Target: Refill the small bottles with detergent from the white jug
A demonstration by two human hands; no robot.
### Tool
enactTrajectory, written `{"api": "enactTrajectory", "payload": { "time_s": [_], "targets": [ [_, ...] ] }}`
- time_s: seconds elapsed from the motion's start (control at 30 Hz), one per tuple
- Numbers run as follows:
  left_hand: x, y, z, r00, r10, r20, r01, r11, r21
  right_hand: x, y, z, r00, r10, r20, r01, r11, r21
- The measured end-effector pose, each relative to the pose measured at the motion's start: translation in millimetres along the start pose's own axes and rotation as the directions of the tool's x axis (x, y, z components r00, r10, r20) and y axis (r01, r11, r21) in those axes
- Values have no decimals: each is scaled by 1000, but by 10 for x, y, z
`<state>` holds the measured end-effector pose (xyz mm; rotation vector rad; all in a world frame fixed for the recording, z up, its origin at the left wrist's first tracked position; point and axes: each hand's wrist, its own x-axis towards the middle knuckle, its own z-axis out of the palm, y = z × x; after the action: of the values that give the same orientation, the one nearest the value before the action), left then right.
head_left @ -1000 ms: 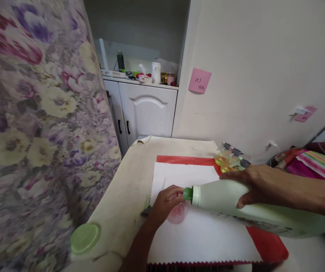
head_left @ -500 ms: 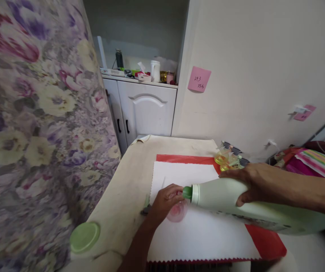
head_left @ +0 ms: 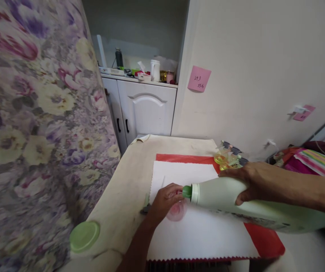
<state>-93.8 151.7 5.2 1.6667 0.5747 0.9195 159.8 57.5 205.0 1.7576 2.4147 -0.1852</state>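
Note:
My right hand [head_left: 253, 183] grips a large pale green bottle [head_left: 224, 194] from above. The bottle lies tilted nearly level, with its green spout [head_left: 187, 192] pointing left. Just at the spout's tip, my left hand [head_left: 165, 202] has its fingers closed round the neck of a small see-through pink bottle [head_left: 176, 212]. That small bottle stands on a white sheet [head_left: 204, 234]; its mouth is mostly hidden by my fingers. Whether liquid is flowing I cannot make out. A round green lid [head_left: 84, 236] sits at the near left of the table.
Under the white sheet lies a red sheet [head_left: 185, 158]. Small clear bottles with yellow liquid [head_left: 223, 160] stand at the back right, against the wall. A thin pale stick [head_left: 164, 181] lies beyond my left hand. A floral curtain [head_left: 45, 132] hangs along the left.
Both hands and both bottles stay almost where they were. The large bottle's rear end appears very slightly higher.

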Motion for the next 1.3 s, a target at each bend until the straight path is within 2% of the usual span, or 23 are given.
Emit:
{"api": "enactTrajectory", "payload": {
  "time_s": [0.53, 0.8, 0.93, 1.3],
  "targets": [
    [9, -27, -11, 1000, 12, 15, -12, 1000, -17, 0, -26, -29, 1000, 11, 16, -12, 999, 30],
    [10, -27, -15, 1000, 18, 16, -18, 1000, -6, -22, -9, -5, 999, -18, -27, 20, 999, 48],
    [8, -12, -19, 999, 30, 20, -30, 999, 11, -19, -15, -13, 1000, -15, 5, 14, 997, 72],
    [4, 5, -13, 999, 30, 21, -31, 999, 27, -14, 41, -1, 1000, -17, 3, 17, 996, 87]
  ]
}}
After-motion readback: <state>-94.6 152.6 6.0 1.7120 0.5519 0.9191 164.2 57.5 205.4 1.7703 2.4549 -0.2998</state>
